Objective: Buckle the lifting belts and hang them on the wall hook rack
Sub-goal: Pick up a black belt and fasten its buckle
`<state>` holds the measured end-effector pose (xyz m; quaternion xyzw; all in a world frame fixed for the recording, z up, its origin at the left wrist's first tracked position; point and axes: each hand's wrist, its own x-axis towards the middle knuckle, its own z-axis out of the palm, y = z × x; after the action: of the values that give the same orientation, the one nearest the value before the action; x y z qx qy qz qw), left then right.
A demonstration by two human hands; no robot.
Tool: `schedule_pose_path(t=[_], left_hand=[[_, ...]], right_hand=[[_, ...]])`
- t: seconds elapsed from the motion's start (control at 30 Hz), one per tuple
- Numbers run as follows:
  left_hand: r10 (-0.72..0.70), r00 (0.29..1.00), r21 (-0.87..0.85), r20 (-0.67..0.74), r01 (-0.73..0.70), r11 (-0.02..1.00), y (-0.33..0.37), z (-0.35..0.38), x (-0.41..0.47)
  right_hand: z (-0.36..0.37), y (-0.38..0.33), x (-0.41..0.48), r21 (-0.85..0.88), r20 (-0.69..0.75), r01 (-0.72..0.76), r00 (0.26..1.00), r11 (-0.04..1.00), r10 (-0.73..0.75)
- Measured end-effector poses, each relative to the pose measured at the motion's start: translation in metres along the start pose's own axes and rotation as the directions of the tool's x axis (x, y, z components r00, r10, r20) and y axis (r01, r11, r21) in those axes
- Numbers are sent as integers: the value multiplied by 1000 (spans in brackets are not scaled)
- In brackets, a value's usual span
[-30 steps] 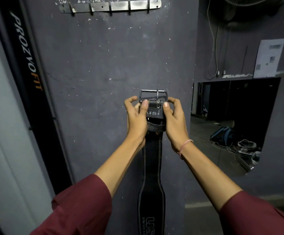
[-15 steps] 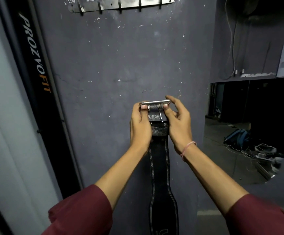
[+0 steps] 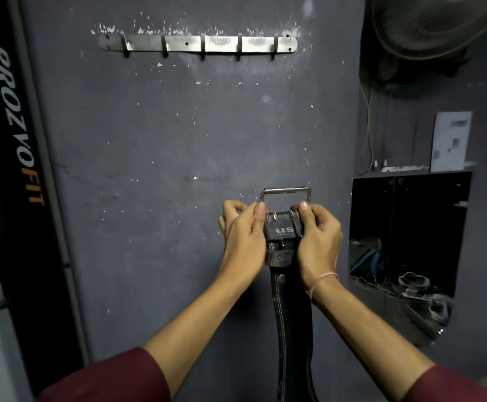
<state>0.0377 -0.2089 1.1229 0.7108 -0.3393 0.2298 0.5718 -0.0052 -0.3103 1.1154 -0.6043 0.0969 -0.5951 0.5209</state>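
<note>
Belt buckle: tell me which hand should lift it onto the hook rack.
Left, probably. The left hand pinches the buckle at its frame corner, and the hook rack sits above and leftward. The right hand grips the belt fold.

I count one black stitched leather lifting belt (image 3: 293,314), one rectangular steel buckle (image 3: 287,190), one flat metal wall rack (image 3: 224,43) bearing five hooks, and two hands: my left hand (image 3: 243,236) and my right hand (image 3: 317,242).
</note>
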Motion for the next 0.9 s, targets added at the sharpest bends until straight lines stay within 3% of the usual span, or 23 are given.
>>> schedule_pose_path(t=[0.1, 0.3, 0.6, 0.9], left_hand=[[33, 998, -162, -63, -43, 986, -3, 7, 26], [107, 980, -203, -167, -140, 969, 11, 20, 82], [175, 934, -35, -311, -195, 980, 72, 35, 225], [140, 920, 110, -366, -106, 988, 109, 48, 339]], right_hand=[[11, -4, 16, -3, 19, 58, 998, 998, -58], [33, -22, 65, 35, 11, 166, 986, 986, -166], [79, -70, 208, 100, 55, 253, 964, 962, -259], [120, -100, 318, 100, 96, 249, 961, 963, -258]])
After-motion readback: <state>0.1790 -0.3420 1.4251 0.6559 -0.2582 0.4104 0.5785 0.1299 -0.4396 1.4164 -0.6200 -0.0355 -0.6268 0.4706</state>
